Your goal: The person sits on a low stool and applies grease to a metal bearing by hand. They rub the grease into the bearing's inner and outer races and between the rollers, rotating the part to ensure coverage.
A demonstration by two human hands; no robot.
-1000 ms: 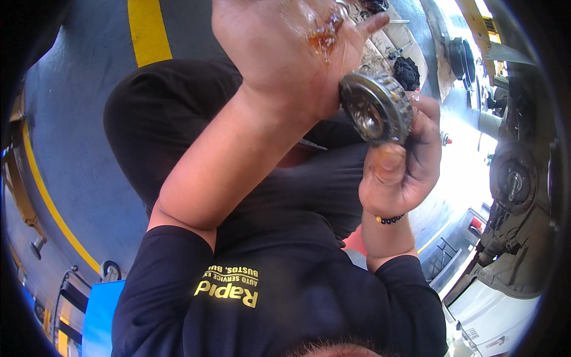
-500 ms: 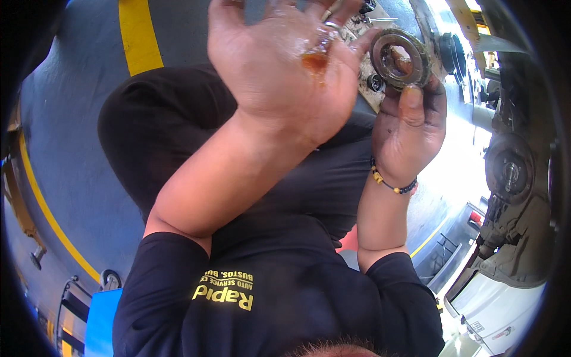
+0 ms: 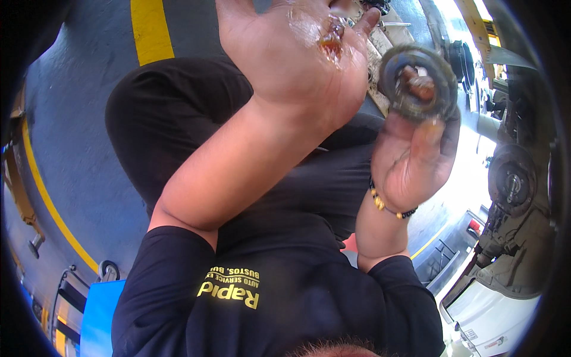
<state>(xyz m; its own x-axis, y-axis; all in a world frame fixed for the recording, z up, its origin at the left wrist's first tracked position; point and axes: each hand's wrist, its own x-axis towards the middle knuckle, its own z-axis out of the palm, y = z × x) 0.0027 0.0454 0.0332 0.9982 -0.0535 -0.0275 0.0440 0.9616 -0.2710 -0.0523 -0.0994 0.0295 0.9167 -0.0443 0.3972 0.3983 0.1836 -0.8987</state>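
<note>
My left hand (image 3: pixel 303 74) is held palm up with its fingers apart, some of them cut off by the top of the view. A glob of amber grease (image 3: pixel 331 43) lies on its palm near the finger bases, and the skin around it shines. To the right, my right hand (image 3: pixel 410 163) grips a dark, greasy ring-shaped bearing (image 3: pixel 443 89), thumb on the near rim. Fingertips show through the bearing's central hole; the far fingers are partly hidden behind it. Motion blurs the bearing. A small gap separates it from my left hand.
Beyond my hands, a stained board (image 3: pixel 379 98) on the floor carries small parts and a tool. A vehicle's wheel hub (image 3: pixel 511 181) stands at the right, above a white body panel (image 3: pixel 493 309). A blue box (image 3: pixel 102 312) is at lower left.
My right hand and the bearing have moved nearer to me and slightly right, away from my left hand. My left hand sits a little further right in view, still palm up with the grease.
</note>
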